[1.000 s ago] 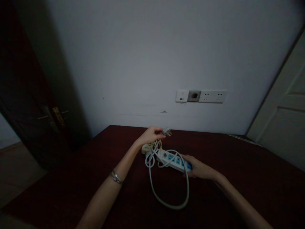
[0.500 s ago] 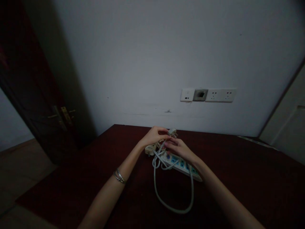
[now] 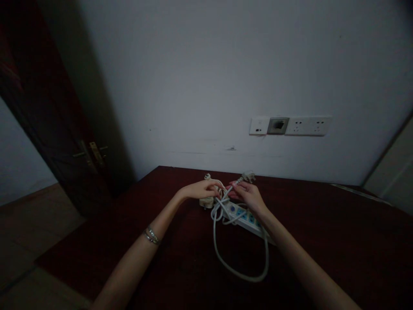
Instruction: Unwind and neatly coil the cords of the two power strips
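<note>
A white power strip [image 3: 250,221] with blue sockets lies slantwise on the dark red tabletop. Its pale cord [image 3: 215,241] is tangled at the strip's left end and sweeps toward me in a wide loop. My right hand [image 3: 250,197] pinches the cord just below its plug [image 3: 248,176], which points up and to the right. With bent fingers, my left hand [image 3: 201,189] grips the tangled cord across from it. Beneath the left hand sits a second, off-white plug [image 3: 206,202], partly covered. Another small white cord end [image 3: 207,176] sticks out behind that hand.
The dark red tabletop [image 3: 180,267] reaches back to a grey-white wall [image 3: 180,86]. Wall sockets and switches [image 3: 308,126] are mounted above its back edge. A dark door [image 3: 61,129] with a brass handle stands at the left, over a tiled floor.
My right hand has moved the plug up and right, drawing it apart from my left hand. The left hand has dropped slightly to the left, and more of the tangle shows between them.
</note>
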`<state>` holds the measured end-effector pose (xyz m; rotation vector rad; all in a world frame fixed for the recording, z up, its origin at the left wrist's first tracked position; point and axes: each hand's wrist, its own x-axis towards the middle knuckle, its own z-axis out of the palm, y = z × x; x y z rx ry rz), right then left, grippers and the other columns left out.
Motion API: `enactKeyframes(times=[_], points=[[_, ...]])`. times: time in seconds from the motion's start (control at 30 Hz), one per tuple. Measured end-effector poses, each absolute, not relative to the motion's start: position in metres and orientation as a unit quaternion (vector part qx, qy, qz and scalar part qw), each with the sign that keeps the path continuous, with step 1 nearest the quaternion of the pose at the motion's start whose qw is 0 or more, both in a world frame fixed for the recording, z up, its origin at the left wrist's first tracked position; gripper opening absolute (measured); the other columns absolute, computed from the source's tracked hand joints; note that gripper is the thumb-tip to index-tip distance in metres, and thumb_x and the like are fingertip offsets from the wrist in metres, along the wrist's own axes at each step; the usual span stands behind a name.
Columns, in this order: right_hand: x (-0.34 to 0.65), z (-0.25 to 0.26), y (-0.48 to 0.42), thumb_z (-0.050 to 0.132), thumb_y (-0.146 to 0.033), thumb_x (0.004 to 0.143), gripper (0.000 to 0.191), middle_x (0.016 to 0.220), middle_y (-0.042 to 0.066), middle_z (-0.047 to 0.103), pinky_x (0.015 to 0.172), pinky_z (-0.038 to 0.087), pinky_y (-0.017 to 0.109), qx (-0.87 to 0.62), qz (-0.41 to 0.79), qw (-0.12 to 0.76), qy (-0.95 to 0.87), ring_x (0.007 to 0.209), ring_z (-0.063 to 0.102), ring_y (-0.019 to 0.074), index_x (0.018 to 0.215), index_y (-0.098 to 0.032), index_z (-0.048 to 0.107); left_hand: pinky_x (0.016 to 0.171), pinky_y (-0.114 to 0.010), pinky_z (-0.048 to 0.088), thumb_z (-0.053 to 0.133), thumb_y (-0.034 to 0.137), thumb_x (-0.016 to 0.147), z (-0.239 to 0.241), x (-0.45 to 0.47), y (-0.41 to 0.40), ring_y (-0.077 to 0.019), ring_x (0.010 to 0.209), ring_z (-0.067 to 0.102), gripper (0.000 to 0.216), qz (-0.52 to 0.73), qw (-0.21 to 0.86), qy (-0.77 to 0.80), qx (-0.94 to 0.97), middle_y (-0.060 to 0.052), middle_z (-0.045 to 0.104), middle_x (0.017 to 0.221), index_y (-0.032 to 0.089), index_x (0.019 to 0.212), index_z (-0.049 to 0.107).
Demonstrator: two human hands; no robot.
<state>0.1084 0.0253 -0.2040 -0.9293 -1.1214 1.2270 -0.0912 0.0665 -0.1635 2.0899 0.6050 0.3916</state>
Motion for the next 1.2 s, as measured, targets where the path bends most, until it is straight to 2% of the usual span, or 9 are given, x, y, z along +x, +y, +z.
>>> enactKeyframes(times=[0.13, 0.23, 0.37, 0.53, 0.7, 0.87, 1.07, 1.13, 1.2], points=[[0.113, -0.209, 0.029, 0.073, -0.04, 0.065, 0.032, 0.084, 0.009, 0.07, 0.064, 0.057, 0.027, -0.394, 0.533, 0.612, -0.432, 0.063, 0.066, 0.015, 0.08, -0.014, 0.064, 0.074, -0.024, 0.045, 0.062, 0.016, 0.073, -0.167, -0.101, 0.075, -0.012, 0.078, 0.061, 0.015, 0.109, 0.447, 0.25, 0.852, -0.004, 0.067, 0.082, 0.012, 0.087, 0.066], [0.121, -0.209, 0.03, 0.071, -0.037, 0.068, 0.029, 0.091, 0.012, 0.069, 0.066, 0.057, 0.027, -0.394, 0.515, 0.641, -0.41, 0.069, 0.067, 0.0163, 0.08, -0.012, 0.064, 0.069, -0.022, 0.044, 0.063, 0.017, 0.072, -0.167, -0.104, 0.079, -0.0105, 0.071, 0.059, 0.009, 0.101, 0.412, 0.273, 0.864, -0.003, 0.067, 0.075, 0.012, 0.077, 0.068], [0.137, -0.199, 0.03, 0.069, -0.035, 0.07, 0.023, 0.093, 0.012, 0.069, 0.073, 0.057, 0.034, -0.398, 0.477, 0.68, -0.39, 0.074, 0.067, 0.0196, 0.079, -0.014, 0.063, 0.066, -0.021, 0.044, 0.057, 0.02, 0.076, -0.169, -0.104, 0.079, -0.0102, 0.069, 0.059, 0.014, 0.078, 0.41, 0.27, 0.868, -0.004, 0.067, 0.074, 0.012, 0.075, 0.068], [0.164, -0.177, 0.027, 0.067, -0.029, 0.071, 0.015, 0.092, 0.009, 0.068, 0.079, 0.055, 0.033, -0.385, 0.415, 0.746, -0.351, 0.075, 0.067, 0.0163, 0.078, -0.017, 0.062, 0.058, -0.02, 0.041, 0.057, 0.023, 0.077, -0.171, -0.101, 0.075, -0.0089, 0.06, 0.055, 0.017, 0.072, 0.411, 0.288, 0.862, -0.003, 0.065, 0.068, 0.012, 0.073, 0.068], [0.186, -0.159, 0.022, 0.065, -0.031, 0.073, 0.015, 0.089, 0.007, 0.068, 0.074, 0.056, 0.029, -0.38, 0.322, 0.789, -0.361, 0.072, 0.066, 0.014, 0.075, -0.017, 0.06, 0.054, -0.018, 0.038, 0.063, 0.038, 0.074, -0.172, -0.095, 0.073, -0.0073, 0.057, 0.05, 0.025, 0.056, 0.42, 0.273, 0.864, -0.001, 0.061, 0.066, 0.014, 0.08, 0.068], [0.192, -0.153, 0.019, 0.067, -0.028, 0.071, 0.016, 0.085, 0.008, 0.068, 0.065, 0.056, 0.022, -0.381, 0.314, 0.803, -0.334, 0.063, 0.065, 0.0105, 0.071, -0.014, 0.059, 0.059, -0.018, 0.038, 0.07, 0.037, 0.069, -0.175, -0.087, 0.069, -0.008, 0.064, 0.052, 0.022, 0.048, 0.425, 0.229, 0.874, 0.001, 0.062, 0.069, 0.017, 0.078, 0.069], [0.198, -0.159, 0.025, 0.07, -0.032, 0.066, 0.024, 0.077, 0.008, 0.068, 0.055, 0.055, 0.024, -0.401, 0.222, 0.816, -0.352, 0.055, 0.063, 0.0124, 0.069, -0.012, 0.057, 0.063, -0.02, 0.041, 0.074, 0.042, 0.062, -0.175, -0.079, 0.055, -0.01, 0.065, 0.056, 0.025, -0.047, 0.457, 0.202, 0.865, 0.002, 0.066, 0.068, 0.02, 0.075, 0.071], [0.199, -0.158, 0.025, 0.07, -0.035, 0.066, 0.027, 0.075, 0.007, 0.068, 0.054, 0.055, 0.024, -0.401, 0.214, 0.816, -0.358, 0.056, 0.064, 0.013, 0.07, -0.013, 0.056, 0.063, -0.02, 0.043, 0.069, 0.05, 0.066, -0.178, -0.075, 0.053, -0.0103, 0.065, 0.058, 0.033, -0.042, 0.487, 0.208, 0.847, 0.0, 0.066, 0.068, 0.019, 0.077, 0.071], [0.197, -0.155, 0.022, 0.07, -0.04, 0.065, 0.031, 0.075, 0.006, 0.068, 0.052, 0.055, 0.025, -0.405, 0.221, 0.805, -0.373, 0.058, 0.065, 0.0143, 0.073, -0.014, 0.056, 0.062, -0.022, 0.045, 0.054, 0.061, 0.074, -0.184, -0.071, 0.054, -0.0108, 0.062, 0.06, 0.048, -0.016, 0.541, 0.232, 0.808, -0.003, 0.066, 0.068, 0.016, 0.08, 0.069]])
